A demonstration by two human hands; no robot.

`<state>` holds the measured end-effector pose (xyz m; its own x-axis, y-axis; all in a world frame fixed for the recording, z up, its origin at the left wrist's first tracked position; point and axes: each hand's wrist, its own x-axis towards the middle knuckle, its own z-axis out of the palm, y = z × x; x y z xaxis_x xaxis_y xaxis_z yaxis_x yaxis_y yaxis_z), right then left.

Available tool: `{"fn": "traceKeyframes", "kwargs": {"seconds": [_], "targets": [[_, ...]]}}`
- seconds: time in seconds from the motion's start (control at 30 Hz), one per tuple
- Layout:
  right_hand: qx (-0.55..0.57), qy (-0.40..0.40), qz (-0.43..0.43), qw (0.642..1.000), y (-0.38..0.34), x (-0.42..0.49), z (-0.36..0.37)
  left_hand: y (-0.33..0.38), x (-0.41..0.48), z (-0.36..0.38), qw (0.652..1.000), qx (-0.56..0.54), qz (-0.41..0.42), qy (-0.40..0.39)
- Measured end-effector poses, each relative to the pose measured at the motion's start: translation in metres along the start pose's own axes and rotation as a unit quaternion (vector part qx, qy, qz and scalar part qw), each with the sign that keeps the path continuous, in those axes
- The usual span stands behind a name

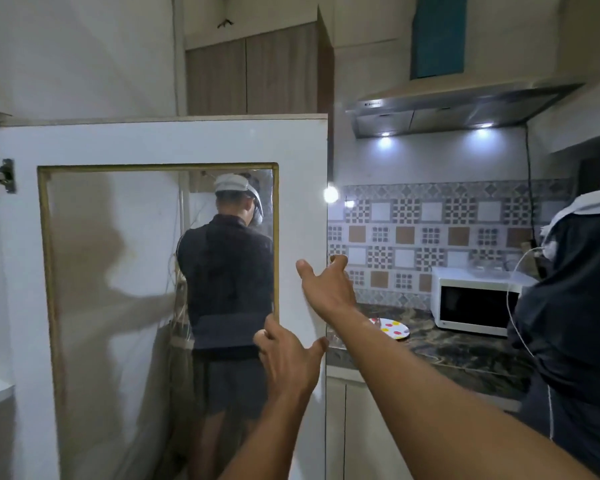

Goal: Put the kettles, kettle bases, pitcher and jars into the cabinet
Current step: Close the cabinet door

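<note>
White door (pixel 160 143) stood open; both hands spread, left hand (pixel 288 362) and right hand (pixel 326 285) at its edge. Swung hard, its glass (pixel 118 258) could crack.

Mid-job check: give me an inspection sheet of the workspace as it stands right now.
Surface: dark marbled countertop, partly occupied.
Job's things: cabinet door swung open, glass panel in it; no kettles, bases, pitcher or jars seen.
Clutter: spotted plate; white microwave.
Grippers: left hand open at the door's free edge; right hand open, fingers at that edge.
Cables: thin white cable on a person in dark clothes; black cord down the wall.
Surroundings: range hood, lights on; patterned tiles; second person seen through the glass.
</note>
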<state>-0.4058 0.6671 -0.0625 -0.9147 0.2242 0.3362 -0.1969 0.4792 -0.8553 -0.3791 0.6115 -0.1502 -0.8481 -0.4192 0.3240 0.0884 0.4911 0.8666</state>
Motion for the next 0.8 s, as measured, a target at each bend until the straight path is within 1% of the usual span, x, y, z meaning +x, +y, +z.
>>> {"fn": "traceKeyframes", "kwargs": {"seconds": [0.03, 0.07, 0.13, 0.23, 0.4, 0.5, 0.63, 0.8], "targets": [[0.023, -0.031, 0.001, 0.999, 0.004, 0.017, -0.006, 0.01, 0.002, 0.016, 1.0, 0.005, -0.008, 0.023], [0.03, -0.04, 0.0, 0.999, 0.002, 0.018, -0.002, 0.01, 0.004, 0.015, 1.0, 0.007, -0.016, 0.023], [0.041, -0.028, -0.002, 0.999, 0.001, 0.019, 0.002, 0.005, 0.008, 0.017, 0.999, 0.018, -0.025, 0.024], [0.016, -0.02, -0.019, 1.0, 0.016, 0.025, -0.003, 0.012, 0.0, 0.027, 0.996, 0.055, -0.038, 0.056], [0.001, -0.086, -0.077, 0.993, 0.015, 0.005, -0.021, 0.022, -0.024, 0.02, 0.991, 0.078, -0.071, 0.084], [-0.002, -0.105, -0.114, 0.988, 0.007, -0.025, -0.034, 0.028, -0.05, 0.005, 0.987, 0.08, -0.086, 0.106], [-0.024, -0.103, -0.158, 0.982, -0.008, -0.082, -0.046, 0.028, -0.086, -0.029, 0.983, 0.101, -0.092, 0.12], [-0.035, -0.099, -0.229, 0.968, -0.039, -0.173, -0.055, 0.01, -0.143, -0.091, 0.981, 0.119, -0.049, 0.143]]}}
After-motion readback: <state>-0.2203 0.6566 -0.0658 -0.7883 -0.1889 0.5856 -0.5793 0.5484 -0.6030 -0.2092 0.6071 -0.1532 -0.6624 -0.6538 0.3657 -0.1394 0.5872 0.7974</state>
